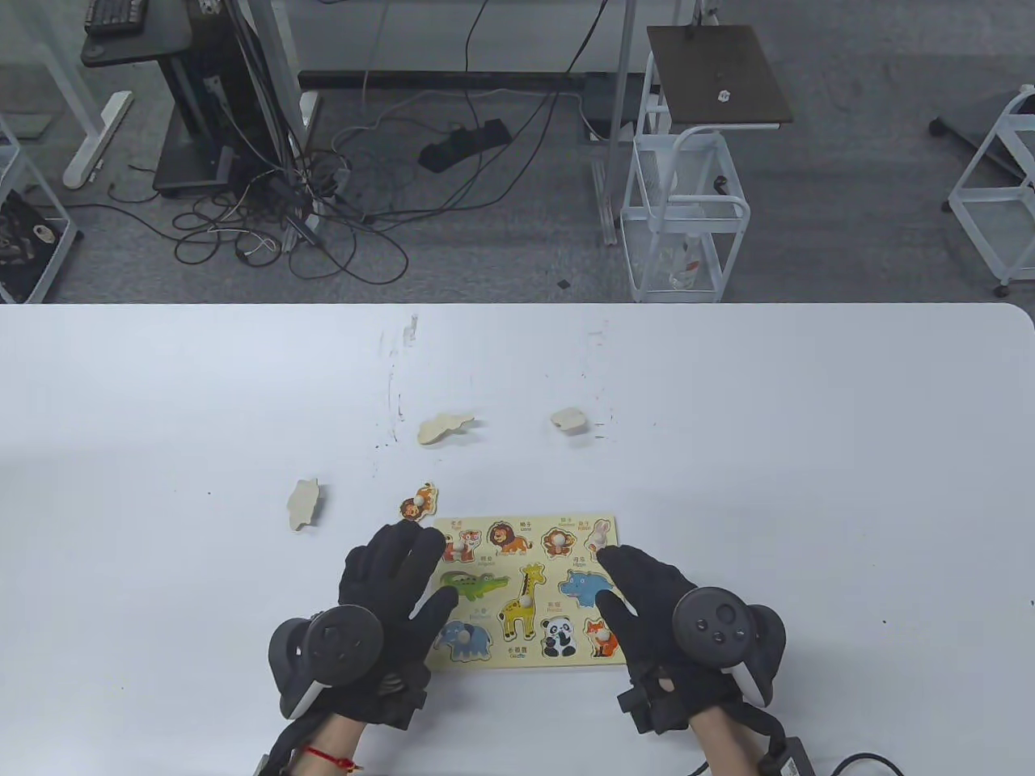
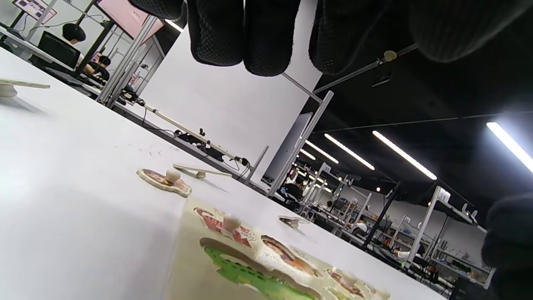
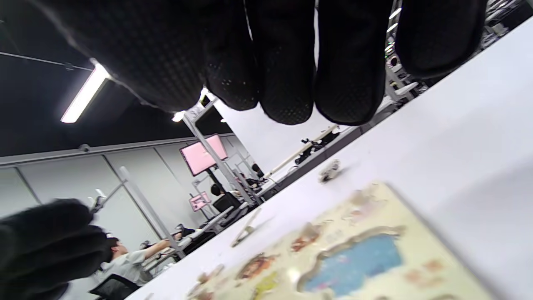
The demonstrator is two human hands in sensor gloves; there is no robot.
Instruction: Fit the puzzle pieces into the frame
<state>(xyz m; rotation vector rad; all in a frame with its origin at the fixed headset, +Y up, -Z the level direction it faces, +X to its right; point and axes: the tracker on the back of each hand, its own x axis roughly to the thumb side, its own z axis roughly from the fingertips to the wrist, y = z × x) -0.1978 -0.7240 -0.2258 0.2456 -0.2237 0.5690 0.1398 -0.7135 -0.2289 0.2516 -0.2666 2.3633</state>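
The yellow puzzle frame [image 1: 530, 527] lies at the front of the white table, with several animal pieces seated in it. My left hand [image 1: 396, 590] lies spread over its left edge, fingers extended, holding nothing. My right hand [image 1: 647, 602] lies over its right edge, fingers extended, holding nothing. A colourful piece with a peg [image 1: 418, 502] lies face up just beyond the frame's top-left corner; it also shows in the left wrist view [image 2: 164, 181]. Three pieces lie face down: one to the left [image 1: 304, 503], one further back [image 1: 443, 428], one at the back right [image 1: 571, 419]. In the left wrist view the green crocodile recess [image 2: 250, 273] is nearest.
The white table [image 1: 808, 453] ends at a far edge beyond the loose pieces. Past it stand a white wire cart [image 1: 683, 218], desk legs and tangled cables [image 1: 323, 202] on the floor.
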